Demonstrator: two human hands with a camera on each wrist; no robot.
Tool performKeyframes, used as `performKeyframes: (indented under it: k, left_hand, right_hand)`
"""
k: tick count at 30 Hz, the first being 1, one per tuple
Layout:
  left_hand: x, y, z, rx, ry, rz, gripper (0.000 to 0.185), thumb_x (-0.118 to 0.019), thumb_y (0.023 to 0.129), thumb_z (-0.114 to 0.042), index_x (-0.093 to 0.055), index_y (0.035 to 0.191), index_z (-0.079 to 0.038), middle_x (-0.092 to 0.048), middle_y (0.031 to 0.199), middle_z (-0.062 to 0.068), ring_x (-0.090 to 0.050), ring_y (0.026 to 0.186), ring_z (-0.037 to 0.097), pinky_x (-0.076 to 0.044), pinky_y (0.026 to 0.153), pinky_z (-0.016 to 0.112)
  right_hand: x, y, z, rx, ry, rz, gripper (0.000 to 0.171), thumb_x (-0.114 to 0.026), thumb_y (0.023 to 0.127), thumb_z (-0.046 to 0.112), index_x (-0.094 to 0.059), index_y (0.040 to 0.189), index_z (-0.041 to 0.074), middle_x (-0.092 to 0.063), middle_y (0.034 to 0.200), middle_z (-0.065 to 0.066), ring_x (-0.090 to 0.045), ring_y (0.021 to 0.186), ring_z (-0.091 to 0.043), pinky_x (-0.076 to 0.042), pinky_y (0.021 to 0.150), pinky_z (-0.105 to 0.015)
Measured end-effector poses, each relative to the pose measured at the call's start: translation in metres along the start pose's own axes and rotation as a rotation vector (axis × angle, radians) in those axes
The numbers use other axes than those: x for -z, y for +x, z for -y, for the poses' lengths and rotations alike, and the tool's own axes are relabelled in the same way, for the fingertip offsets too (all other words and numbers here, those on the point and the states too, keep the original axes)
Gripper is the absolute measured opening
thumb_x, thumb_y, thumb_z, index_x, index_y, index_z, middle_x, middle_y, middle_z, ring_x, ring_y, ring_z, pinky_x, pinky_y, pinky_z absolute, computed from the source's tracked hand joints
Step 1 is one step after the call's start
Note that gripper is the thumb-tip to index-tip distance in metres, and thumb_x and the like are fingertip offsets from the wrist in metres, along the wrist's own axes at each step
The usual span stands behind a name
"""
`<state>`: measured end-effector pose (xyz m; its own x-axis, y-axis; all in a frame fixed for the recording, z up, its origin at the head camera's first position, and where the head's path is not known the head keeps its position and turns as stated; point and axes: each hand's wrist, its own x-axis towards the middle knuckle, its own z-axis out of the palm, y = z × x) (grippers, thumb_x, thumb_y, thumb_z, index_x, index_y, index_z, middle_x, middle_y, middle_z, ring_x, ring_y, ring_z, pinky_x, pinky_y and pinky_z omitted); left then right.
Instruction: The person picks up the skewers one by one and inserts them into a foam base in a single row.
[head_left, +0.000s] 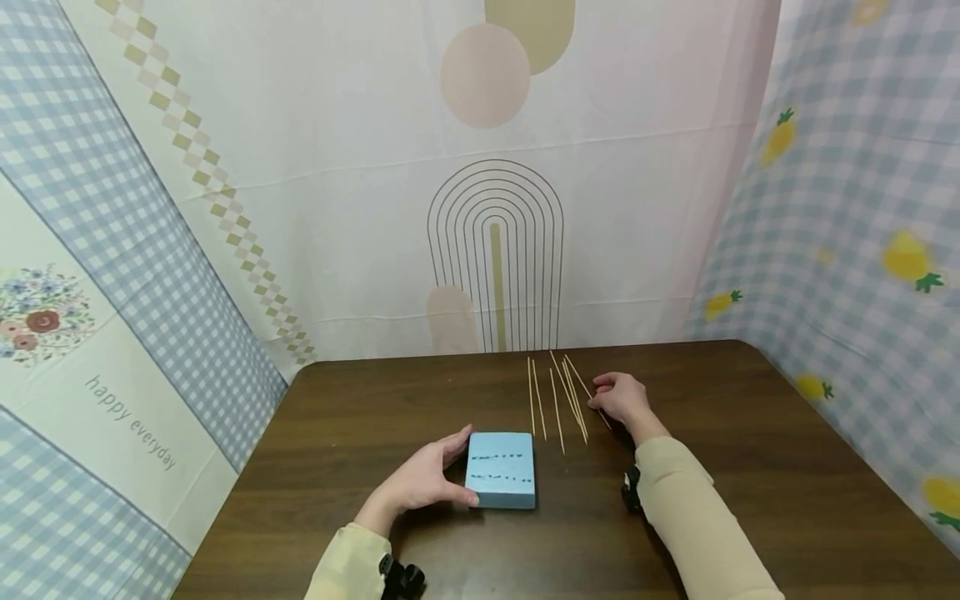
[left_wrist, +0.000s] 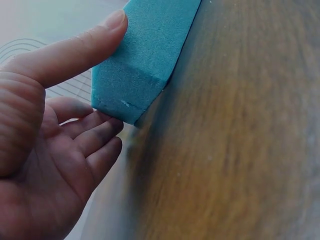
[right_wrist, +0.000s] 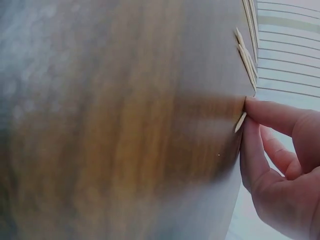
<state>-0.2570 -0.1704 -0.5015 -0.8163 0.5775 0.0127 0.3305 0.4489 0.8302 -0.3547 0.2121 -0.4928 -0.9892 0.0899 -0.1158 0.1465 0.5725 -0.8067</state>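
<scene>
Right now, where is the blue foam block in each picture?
Head view: the blue foam block lies low in the middle, with the left hand gripping its left side.
Left wrist view: the block fills the top middle, between thumb and fingers.
Right wrist view: not in it; only the right hand pinching a wooden stick.
Shared landmark: the brown wooden table.

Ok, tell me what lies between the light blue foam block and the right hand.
In the head view, thin wooden skewers lie on the dark wooden table between the block and the right hand.
</scene>
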Motion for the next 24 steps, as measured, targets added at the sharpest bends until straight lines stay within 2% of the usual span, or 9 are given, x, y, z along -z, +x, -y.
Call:
performKeyframes:
  k: [6, 10, 12, 15, 18, 21, 24]
  left_hand:
    - [-0.001, 0.001, 0.0, 0.004, 0.0, 0.0, 0.116, -0.096, 0.083, -0.032, -0.025, 0.167, 0.004, -0.028, 0.173, 0.019, -0.037, 0.155, 0.029, -0.032, 0.123, 0.048]
    - [-0.002, 0.002, 0.0, 0.001, 0.041, -0.012, 0.116, -0.096, 0.082, -0.035, -0.028, 0.166, 0.003, -0.03, 0.172, 0.018, -0.036, 0.156, 0.028, -0.031, 0.124, 0.049]
    - [-0.002, 0.003, 0.001, -0.001, 0.077, -0.021, 0.116, -0.096, 0.081, -0.038, -0.029, 0.166, 0.003, -0.031, 0.172, 0.018, -0.035, 0.156, 0.028, -0.03, 0.124, 0.051]
    - [-0.003, 0.003, 0.001, 0.007, 0.12, -0.028, 0.116, -0.096, 0.08, -0.042, -0.032, 0.166, 0.0, -0.033, 0.171, 0.016, -0.033, 0.157, 0.028, -0.028, 0.124, 0.054]
    - [-0.002, 0.003, 0.0, 0.018, 0.143, -0.03, 0.116, -0.095, 0.079, -0.044, -0.033, 0.167, -0.001, -0.034, 0.171, 0.014, -0.031, 0.158, 0.028, -0.028, 0.124, 0.055]
    - [-0.002, 0.002, 0.0, 0.015, 0.153, -0.034, 0.115, -0.095, 0.079, -0.043, -0.033, 0.166, 0.0, -0.035, 0.171, 0.016, -0.031, 0.158, 0.03, -0.028, 0.124, 0.056]
    - [-0.002, 0.002, 0.0, 0.009, 0.154, -0.035, 0.114, -0.095, 0.079, -0.042, -0.034, 0.166, 0.0, -0.035, 0.171, 0.017, -0.032, 0.158, 0.03, -0.028, 0.124, 0.055]
  right_hand:
    - [-0.001, 0.001, -0.002, -0.014, 0.023, 0.006, 0.049, -0.076, 0.093, 0.001, -0.062, 0.139, -0.007, -0.067, 0.13, -0.027, -0.06, 0.121, -0.043, -0.051, 0.099, -0.051]
    - [0.001, 0.002, -0.004, 0.011, 0.096, 0.033, 0.052, -0.072, 0.094, 0.0, -0.06, 0.144, -0.007, -0.065, 0.135, -0.029, -0.061, 0.123, -0.041, -0.054, 0.094, -0.042]
    - [0.002, 0.002, -0.007, 0.02, 0.178, 0.056, 0.054, -0.067, 0.096, -0.001, -0.056, 0.148, -0.007, -0.062, 0.14, -0.031, -0.063, 0.122, -0.037, -0.055, 0.089, -0.035]
    - [0.005, -0.001, -0.009, 0.002, 0.35, 0.084, 0.057, -0.061, 0.099, -0.001, -0.049, 0.155, -0.006, -0.057, 0.148, -0.03, -0.065, 0.115, -0.022, -0.054, 0.083, -0.025]
    - [0.005, -0.006, -0.01, -0.036, 0.557, 0.107, 0.059, -0.058, 0.104, 0.0, -0.042, 0.161, -0.003, -0.059, 0.149, -0.024, -0.065, 0.108, -0.01, -0.053, 0.081, -0.02]
    - [0.002, -0.016, -0.005, -0.037, 0.711, 0.13, 0.063, -0.057, 0.108, 0.003, -0.034, 0.166, 0.0, -0.068, 0.135, -0.01, -0.067, 0.103, -0.006, -0.054, 0.082, -0.02]
    - [-0.001, -0.028, 0.006, -0.001, 0.797, 0.131, 0.063, -0.056, 0.109, 0.004, -0.032, 0.167, 0.002, -0.069, 0.116, 0.007, -0.067, 0.099, -0.004, -0.055, 0.084, -0.02]
